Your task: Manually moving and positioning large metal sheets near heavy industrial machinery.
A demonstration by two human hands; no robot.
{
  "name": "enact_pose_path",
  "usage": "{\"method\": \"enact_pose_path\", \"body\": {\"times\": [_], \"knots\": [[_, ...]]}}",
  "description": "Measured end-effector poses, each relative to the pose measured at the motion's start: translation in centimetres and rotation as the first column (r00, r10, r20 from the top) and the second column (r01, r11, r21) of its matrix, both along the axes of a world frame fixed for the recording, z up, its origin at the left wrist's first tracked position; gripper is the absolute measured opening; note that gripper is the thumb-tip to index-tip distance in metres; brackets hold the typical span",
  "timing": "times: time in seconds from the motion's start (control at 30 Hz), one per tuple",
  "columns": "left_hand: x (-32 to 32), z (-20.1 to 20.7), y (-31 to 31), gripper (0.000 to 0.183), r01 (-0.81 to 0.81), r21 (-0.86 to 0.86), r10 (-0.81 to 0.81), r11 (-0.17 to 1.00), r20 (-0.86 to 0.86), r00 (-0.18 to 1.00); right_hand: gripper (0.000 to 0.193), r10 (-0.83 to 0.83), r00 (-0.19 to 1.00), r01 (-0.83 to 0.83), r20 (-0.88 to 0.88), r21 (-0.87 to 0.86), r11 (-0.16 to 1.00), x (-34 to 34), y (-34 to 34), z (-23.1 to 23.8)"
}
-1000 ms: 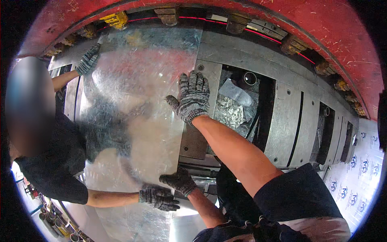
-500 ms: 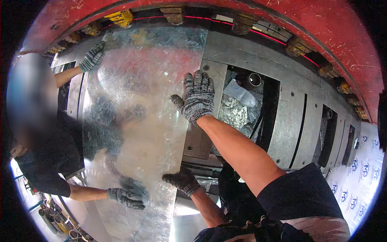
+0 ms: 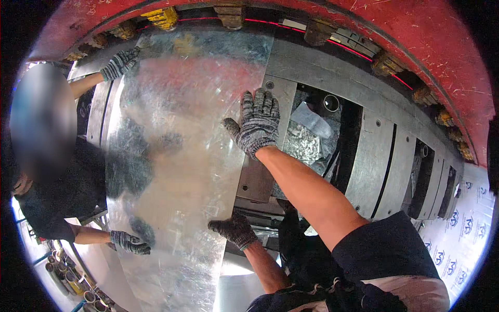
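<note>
Sheet's slid left: gloved right hand [image 3: 255, 124] now flat, ungripping, on the galvanized sheet [image 3: 182, 171] edge, left hand [image 3: 234, 230] clamping its near edge.

A red machine frame [image 3: 416, 47] arcs from twelve to three o'clock, with yellowish clamp blocks [image 3: 161, 16] along its inner edge. Grey steel plates [image 3: 374, 156] lie at three, crumpled foil scrap [image 3: 299, 143] between them. Metal tubes [image 3: 70, 281] cluster at seven.
</note>
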State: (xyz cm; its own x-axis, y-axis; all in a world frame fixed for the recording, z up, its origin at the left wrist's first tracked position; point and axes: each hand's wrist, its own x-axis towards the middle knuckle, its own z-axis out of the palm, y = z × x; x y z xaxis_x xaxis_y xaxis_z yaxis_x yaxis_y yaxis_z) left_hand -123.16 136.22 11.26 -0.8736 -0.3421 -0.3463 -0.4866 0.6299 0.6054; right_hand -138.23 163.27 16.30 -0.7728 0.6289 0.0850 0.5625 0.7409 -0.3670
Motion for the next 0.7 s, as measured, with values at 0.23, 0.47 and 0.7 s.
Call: {"method": "enact_pose_path", "body": {"times": [0.23,0.47,0.7], "knots": [[0.8,-2.8,-1.7,0.107,0.003,-0.049,-0.007,0.999,-0.079,0.997,0.099,0.001,1.0,-0.001,0.019,0.004,1.0,-0.6,-0.8,-0.1],[0.1,-4.7,-0.7,0.11,0.119,-0.322,-0.134,0.939,-0.024,0.991,0.099,-0.012,1.0,0.011,0.021,0.02,1.0,0.2,0.8,-0.2],[1.3,-7.0,-4.5,0.113,0.202,-0.873,-0.523,0.445,-0.07,0.85,0.1,-0.001,1.0,0.001,-0.022,0.014,1.0,-0.6,-0.6,-0.3]]}}
